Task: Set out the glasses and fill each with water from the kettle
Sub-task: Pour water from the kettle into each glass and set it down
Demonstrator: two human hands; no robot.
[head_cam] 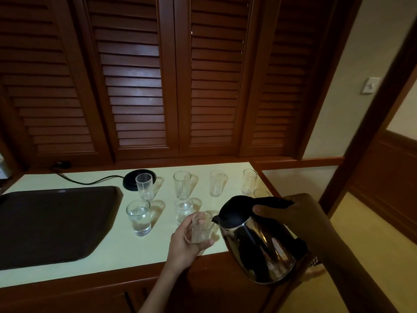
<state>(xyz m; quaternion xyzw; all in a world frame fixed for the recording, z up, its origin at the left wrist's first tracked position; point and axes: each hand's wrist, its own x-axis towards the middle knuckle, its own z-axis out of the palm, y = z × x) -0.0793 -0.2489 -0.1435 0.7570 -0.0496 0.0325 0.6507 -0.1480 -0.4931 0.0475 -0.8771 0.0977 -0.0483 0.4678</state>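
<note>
Left hand (187,241) wrapped around glass (200,228) above surface (108,249), right hand (293,214) clasping kettle (255,245) handle, spout at rim

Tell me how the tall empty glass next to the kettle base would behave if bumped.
The tall glass looks narrow for its height and empty, so it would probably tip easily. Being clear glass, it is likely fragile. On the smooth counter it might slide before toppling.

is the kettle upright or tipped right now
Tipped. The kettle leans spout-down toward the glass in the left hand, while the right hand grips its handle. No water stream is visible.
</note>
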